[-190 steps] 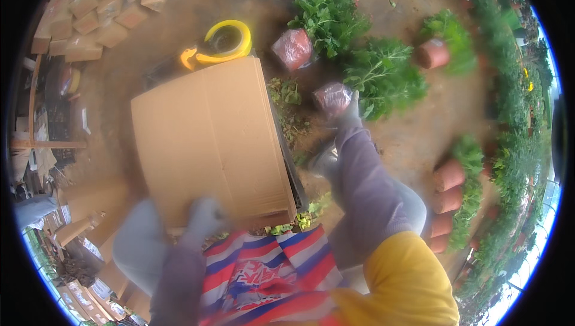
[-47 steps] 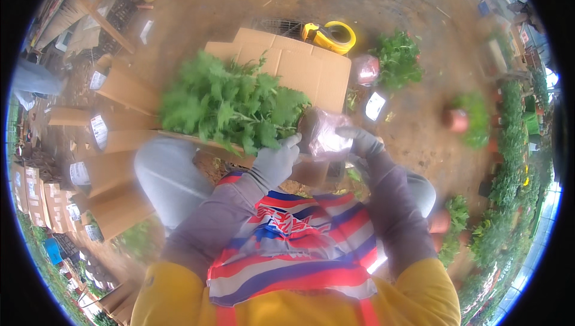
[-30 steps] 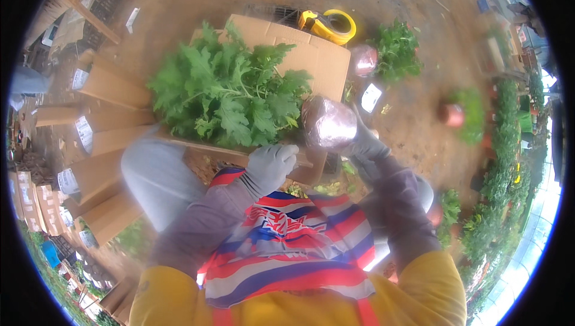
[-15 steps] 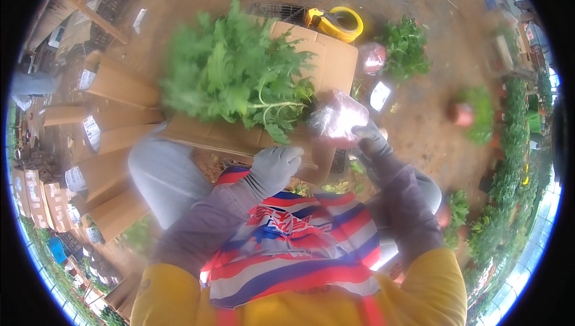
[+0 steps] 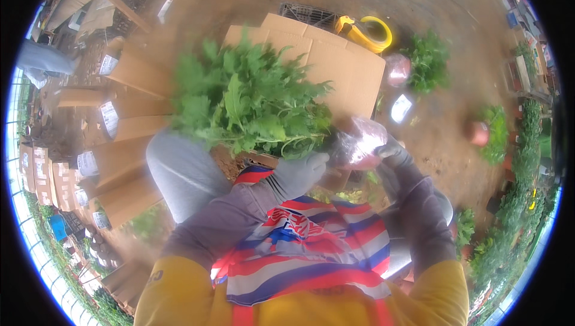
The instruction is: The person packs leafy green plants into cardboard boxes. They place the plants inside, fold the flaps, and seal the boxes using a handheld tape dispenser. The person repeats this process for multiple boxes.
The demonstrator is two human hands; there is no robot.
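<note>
A leafy green plant [image 5: 257,107] lies on its side, foliage to the left, over an open cardboard box [image 5: 326,56] in front of me. Clear film wraps the plant's reddish-brown pot [image 5: 358,143] at the right end. My right hand [image 5: 395,152], in a grey glove, grips the far right side of that wrapped pot. My left hand [image 5: 298,176], also gloved, sits below the stems beside the pot with its fingers curled closed. What those fingers hold, if anything, is hidden.
A yellow tape dispenser [image 5: 365,32] lies by a black crate [image 5: 308,14] behind the box. Another film-wrapped potted plant [image 5: 398,69] and a white label [image 5: 401,108] are to the right. Folded cardboard boxes [image 5: 135,116] stand at left. A potted plant [image 5: 479,133] lies farther right.
The view has shifted, so surroundings sit farther right. The plant has come nearer to me, baring more of the box's far flaps. My left hand is now closer to the wrapped pot.
</note>
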